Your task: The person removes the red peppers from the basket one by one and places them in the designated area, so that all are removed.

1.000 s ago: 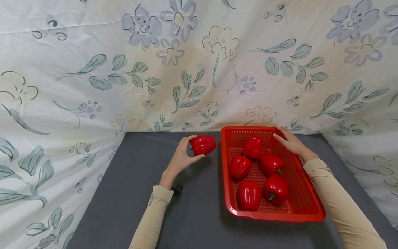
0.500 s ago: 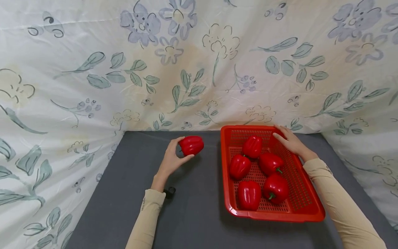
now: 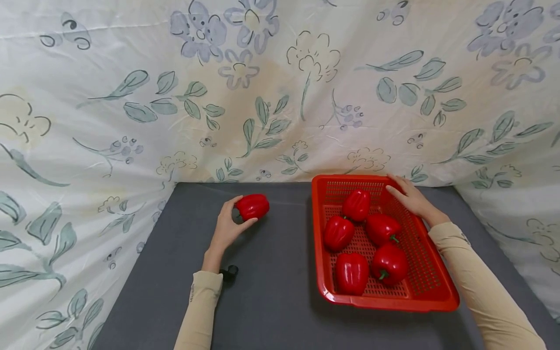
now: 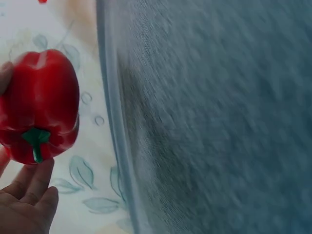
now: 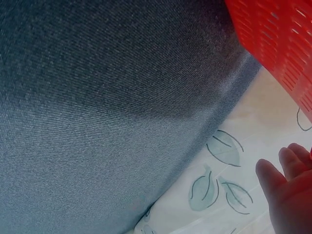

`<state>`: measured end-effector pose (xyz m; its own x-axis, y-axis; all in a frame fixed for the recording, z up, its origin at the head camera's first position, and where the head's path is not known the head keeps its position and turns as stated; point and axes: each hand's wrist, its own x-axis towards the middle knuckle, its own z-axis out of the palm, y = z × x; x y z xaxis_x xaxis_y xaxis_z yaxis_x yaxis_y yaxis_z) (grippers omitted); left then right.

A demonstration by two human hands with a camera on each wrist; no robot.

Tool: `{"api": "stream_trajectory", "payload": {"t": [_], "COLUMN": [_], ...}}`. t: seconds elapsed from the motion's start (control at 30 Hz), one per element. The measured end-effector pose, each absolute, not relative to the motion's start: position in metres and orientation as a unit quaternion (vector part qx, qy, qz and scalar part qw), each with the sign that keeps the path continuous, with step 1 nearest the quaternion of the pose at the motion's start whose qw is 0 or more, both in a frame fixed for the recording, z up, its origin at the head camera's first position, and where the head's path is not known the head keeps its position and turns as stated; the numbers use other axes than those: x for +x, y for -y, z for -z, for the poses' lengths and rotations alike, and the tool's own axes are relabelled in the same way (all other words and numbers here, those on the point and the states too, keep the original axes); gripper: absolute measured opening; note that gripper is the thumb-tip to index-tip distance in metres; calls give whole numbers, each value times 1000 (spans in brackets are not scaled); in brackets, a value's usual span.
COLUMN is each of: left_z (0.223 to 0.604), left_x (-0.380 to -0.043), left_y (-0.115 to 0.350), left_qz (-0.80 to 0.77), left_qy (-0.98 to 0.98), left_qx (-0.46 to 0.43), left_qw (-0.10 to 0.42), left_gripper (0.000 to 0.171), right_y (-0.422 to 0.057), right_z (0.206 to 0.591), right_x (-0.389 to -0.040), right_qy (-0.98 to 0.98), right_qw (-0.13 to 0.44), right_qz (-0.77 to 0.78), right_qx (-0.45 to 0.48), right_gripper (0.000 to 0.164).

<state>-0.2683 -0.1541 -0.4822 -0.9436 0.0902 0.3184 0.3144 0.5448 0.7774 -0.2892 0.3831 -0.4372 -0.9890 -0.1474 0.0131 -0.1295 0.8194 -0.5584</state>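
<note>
My left hand [image 3: 226, 228] holds a glossy red bell pepper [image 3: 253, 207] between thumb and fingers, above the left part of the dark table. In the left wrist view the bell pepper [image 4: 41, 92] shows its green stem [image 4: 36, 141], with fingertips at its underside and side. Over on the right stands a red plastic basket [image 3: 321, 287] with perforated walls, and several red bell peppers [image 3: 352, 273] lie inside. My right hand [image 3: 413, 198] rests on the basket's back right rim, fingers fairly straight. Its fingers [image 5: 292, 168] are outside the basket wall [image 5: 278, 39] in the right wrist view.
Floral cloth [image 3: 262, 97] hangs behind and at both sides of the table [image 3: 271, 301]. A small black device [image 3: 229, 273] sits at my left wrist. The gray table surface stretches between my left arm and the basket.
My left hand has moved left, away from the basket, carrying the bell pepper. The right hand and the basket have stayed put.
</note>
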Motion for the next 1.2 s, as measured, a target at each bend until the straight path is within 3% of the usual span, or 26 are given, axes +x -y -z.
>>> {"api": "stream_trajectory", "payload": {"t": [1.2], "left_z": [494], "left_x": [-259], "left_y": [201], "left_qz": [447], "left_qy": [892], "left_qx": [-3], "left_qw": [70], "left_gripper": [74], "right_y": [-385], "right_z": [441], "right_x": [-286], "right_qy": [-951], "right_qw": [1], "right_qz": [298], "right_qx": [-84], "right_gripper": [66]}}
